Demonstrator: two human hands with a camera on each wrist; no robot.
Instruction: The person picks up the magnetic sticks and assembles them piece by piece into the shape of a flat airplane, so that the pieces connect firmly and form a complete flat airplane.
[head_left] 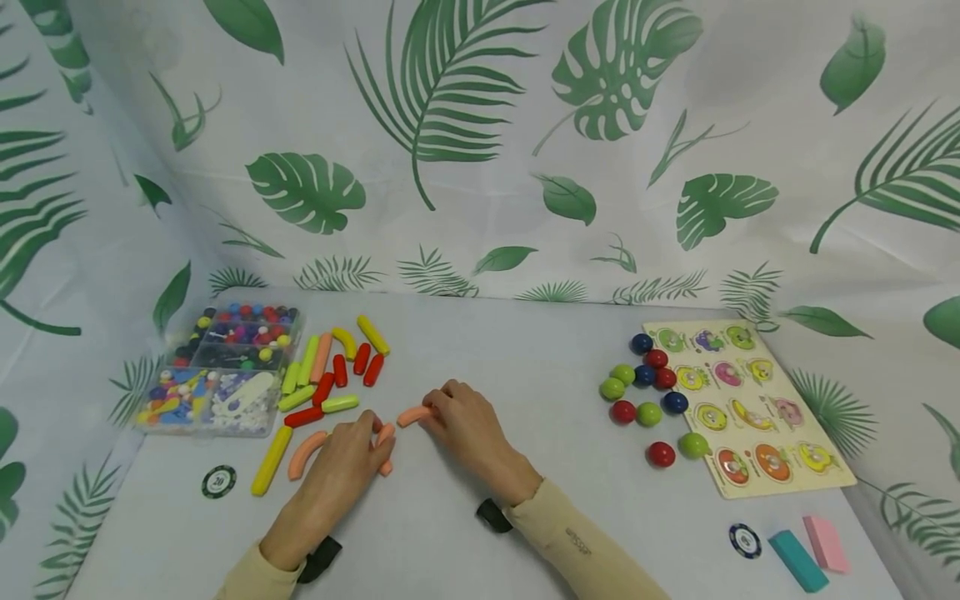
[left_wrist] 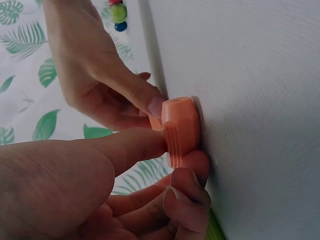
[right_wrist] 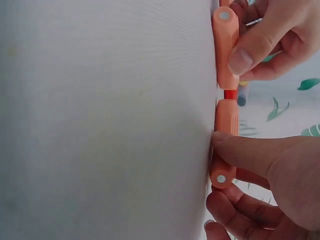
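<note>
My left hand [head_left: 337, 467] pinches a salmon-orange plastic piece [head_left: 386, 437] between thumb and fingers, low on the table. A ribbed side of that piece [left_wrist: 181, 127] shows in the left wrist view. Just to the right, my right hand [head_left: 468, 429] pinches a second salmon-orange piece [head_left: 411, 416] at its right end. In the right wrist view a small gap separates the left hand's piece [right_wrist: 226, 50] from the right hand's piece [right_wrist: 227, 117]. A curved orange piece [head_left: 302, 457] lies by the left hand, partly hidden behind it.
Red, yellow, green and orange pieces [head_left: 324, 387] lie behind the left hand, beside a compartment box [head_left: 273, 417] of beads. A long yellow piece [head_left: 272, 461] and a chip [head_left: 218, 482] lie left. Colored balls [head_left: 648, 413], a fruit puzzle board [head_left: 813, 408] and blocks [head_left: 798, 561] are right.
</note>
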